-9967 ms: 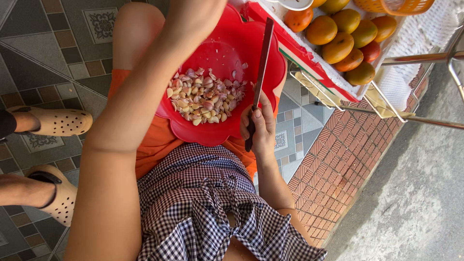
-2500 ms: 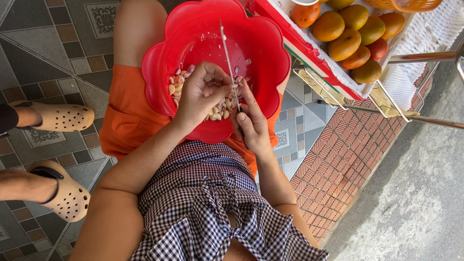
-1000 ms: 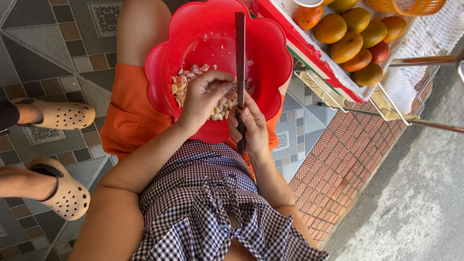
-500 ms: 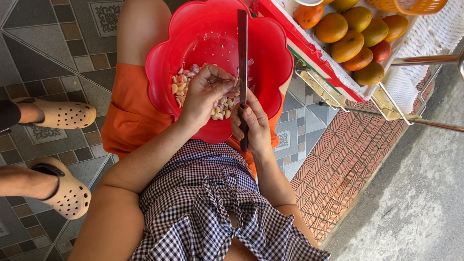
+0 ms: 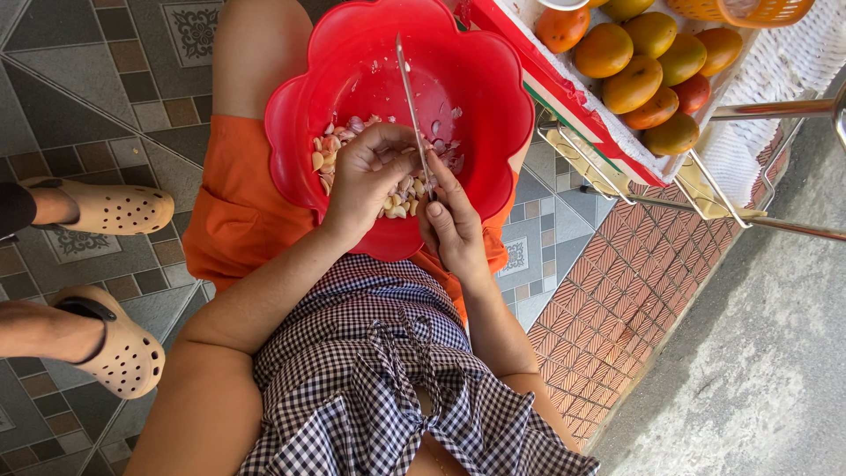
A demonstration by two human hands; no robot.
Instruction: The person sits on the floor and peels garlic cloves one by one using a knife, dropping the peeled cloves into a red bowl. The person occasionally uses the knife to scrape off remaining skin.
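A red flower-shaped plastic bowl [image 5: 476,79] rests on my lap over orange shorts. It holds a heap of peeled garlic cloves [image 5: 330,150] with scraps of skin stuck to the wall. My left hand [image 5: 366,181] is down in the bowl on top of the cloves, fingers curled around a clove. Pressed close beside it, my right hand [image 5: 451,225] grips the handle of a knife [image 5: 410,97]. The blade points away from me and shows edge-on, its base right at my left fingertips.
A person's feet in beige clogs [image 5: 115,207] stand on the patterned tile floor at left. At upper right a red-edged tray [image 5: 617,132] holds several oranges [image 5: 634,84], with an orange basket [image 5: 749,11] behind. Metal legs [image 5: 775,110] and red brick paving lie to the right.
The knife blade, seen flat half a second ago, has turned edge-on and tilted left toward my left fingers. Both hands stay together over the cloves.
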